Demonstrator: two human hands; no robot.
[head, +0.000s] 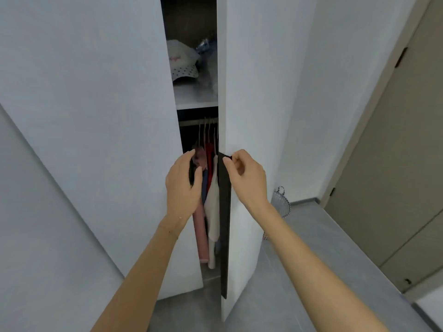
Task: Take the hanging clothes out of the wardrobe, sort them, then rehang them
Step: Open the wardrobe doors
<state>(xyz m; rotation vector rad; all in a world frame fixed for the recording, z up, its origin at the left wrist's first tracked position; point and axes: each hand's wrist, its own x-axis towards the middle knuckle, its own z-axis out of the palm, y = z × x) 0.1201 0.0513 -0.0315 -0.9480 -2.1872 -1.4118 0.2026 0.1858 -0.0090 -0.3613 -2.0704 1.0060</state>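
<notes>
The white wardrobe stands ajar, with a narrow gap between its left door [107, 116] and right door [249, 92]. Inside, several garments hang on thin hangers [208, 130] from a rail [189, 122]: a pink one [200, 233], a white one [213, 212], a red one [210, 159] and a blue one [204, 188]. My left hand [183, 188] grips the left door's inner edge, fingers curled round it. My right hand [247, 178] pinches the top of the black handle strip [225, 224] on the right door's edge.
A shelf [196, 101] above the rail holds a white cap [182, 61] and crumpled plastic bags. A beaded bag [282, 202] sits on the grey floor by the wall to the right. A beige door [395, 164] stands further right.
</notes>
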